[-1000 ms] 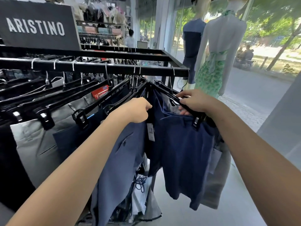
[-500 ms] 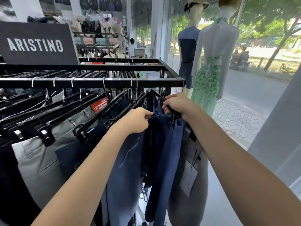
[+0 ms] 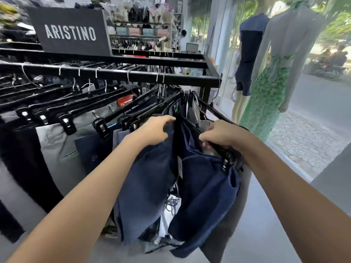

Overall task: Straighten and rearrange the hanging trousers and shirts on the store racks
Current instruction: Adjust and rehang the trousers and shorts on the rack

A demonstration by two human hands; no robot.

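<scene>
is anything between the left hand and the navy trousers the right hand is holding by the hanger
Nothing visible. The left hand reaches toward the open gap beside the dark navy trousers on the black clip hanger gripped by the right hand; a slate-blue pair hangs below it.

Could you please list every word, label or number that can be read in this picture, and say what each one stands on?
"ARISTINO": white capitals on the dark sign board standing on top of the black rack.
Red tag among the hangers: print too blurred to read.
White lettering on a black hanger: too blurred to read.
Small dark label with a green patch between the trousers: unreadable.
</scene>
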